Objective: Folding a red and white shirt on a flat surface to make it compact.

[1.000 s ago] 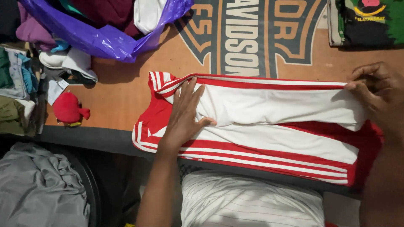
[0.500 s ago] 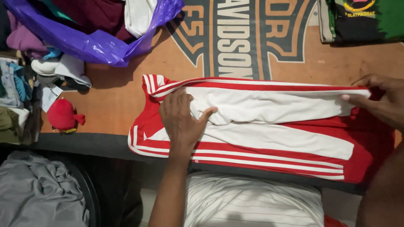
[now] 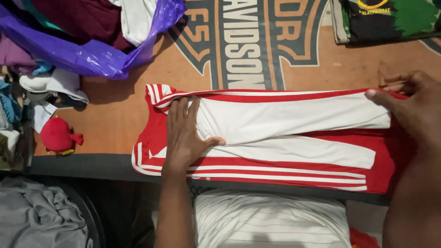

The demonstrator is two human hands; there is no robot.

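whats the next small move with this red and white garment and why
Probably sweep the left hand rightward along the garment to flatten it. The left hand lies flat on its left part, and the right hand pins the folded top edge at the far end. The white panel between them shows soft creases, so smoothing looks sensible before any further fold.

Both hands (image 3: 183, 135) press a folded red-white garment (image 3: 285, 138)
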